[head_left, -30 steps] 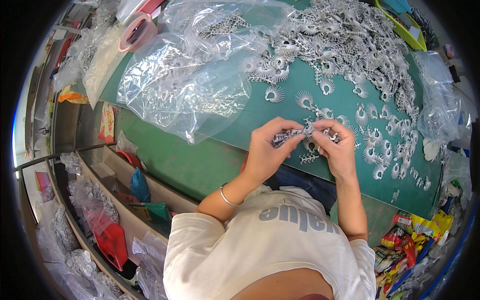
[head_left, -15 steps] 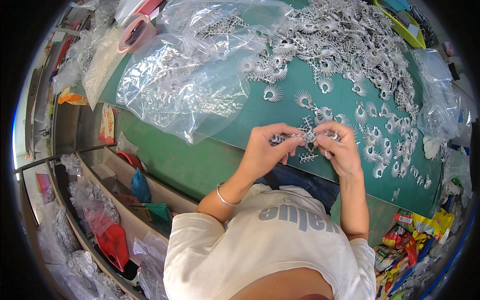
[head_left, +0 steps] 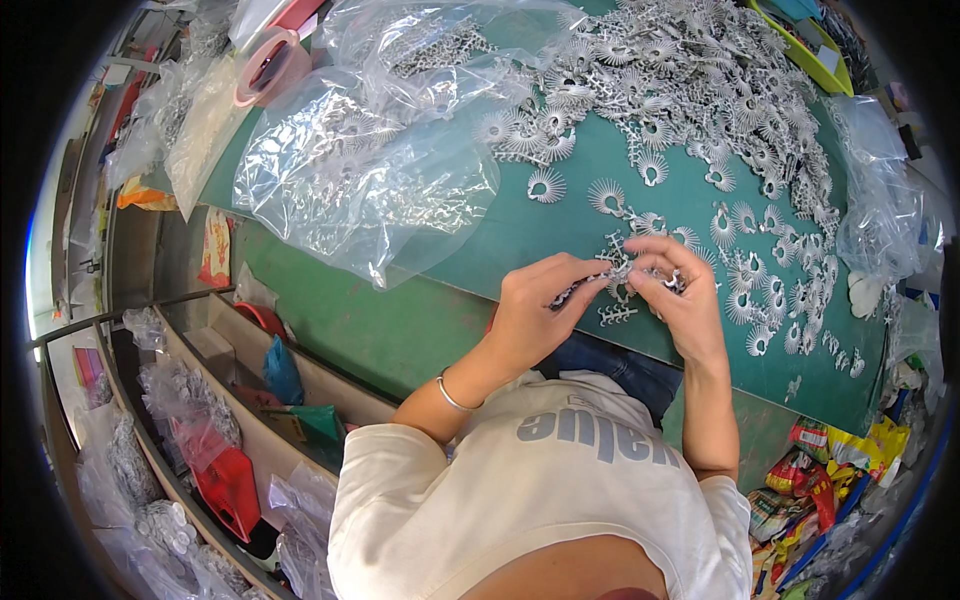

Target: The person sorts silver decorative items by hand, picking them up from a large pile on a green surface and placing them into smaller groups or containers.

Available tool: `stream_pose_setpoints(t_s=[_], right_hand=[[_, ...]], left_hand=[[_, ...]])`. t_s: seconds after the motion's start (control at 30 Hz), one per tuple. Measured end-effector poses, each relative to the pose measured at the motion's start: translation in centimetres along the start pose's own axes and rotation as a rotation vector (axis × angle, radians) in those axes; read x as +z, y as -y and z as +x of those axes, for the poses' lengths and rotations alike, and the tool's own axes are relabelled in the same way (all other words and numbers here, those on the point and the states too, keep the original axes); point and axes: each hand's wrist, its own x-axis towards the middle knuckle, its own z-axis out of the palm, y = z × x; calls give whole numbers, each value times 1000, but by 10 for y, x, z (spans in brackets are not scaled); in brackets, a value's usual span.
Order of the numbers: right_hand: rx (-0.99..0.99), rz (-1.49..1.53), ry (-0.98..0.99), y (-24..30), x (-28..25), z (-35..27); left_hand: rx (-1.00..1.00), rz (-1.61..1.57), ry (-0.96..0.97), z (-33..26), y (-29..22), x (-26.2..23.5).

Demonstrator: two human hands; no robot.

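Observation:
Over the near edge of a green table [head_left: 420,310], my left hand [head_left: 535,305] and my right hand [head_left: 675,295] meet on a small silver metal casting strip [head_left: 620,272]. Both hands pinch it between their fingertips, the left from the left end, the right from the right end. A loose comb-like silver piece [head_left: 617,315] lies on the table just under the hands. Several fan-shaped silver parts [head_left: 700,90] are heaped across the far and right side of the table.
A large clear plastic bag [head_left: 370,170] with silver parts lies to the left of the hands. A roll of tape [head_left: 265,65] sits at the far left. Shelves with bags and red and blue items [head_left: 230,440] run below the table's left side. Colourful wrappers [head_left: 820,480] lie at the lower right.
The hands stay at the same spot; the fingers have shifted slightly on the silver piece between them.

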Motion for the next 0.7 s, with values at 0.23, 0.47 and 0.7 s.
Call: stream_pose_setpoints(t_s=[0.23,0.47,0.7], right_hand=[[-78,-153,-106,-4,8,-5],[-218,-288,-61,-12,9,-4],[-733,-673,-88,-17,2,-1]], left_hand=[[-553,-455,119,1,1,-2],[-639,-578,210,6,4,-12],[-707,-599,358,14,5,-23]])
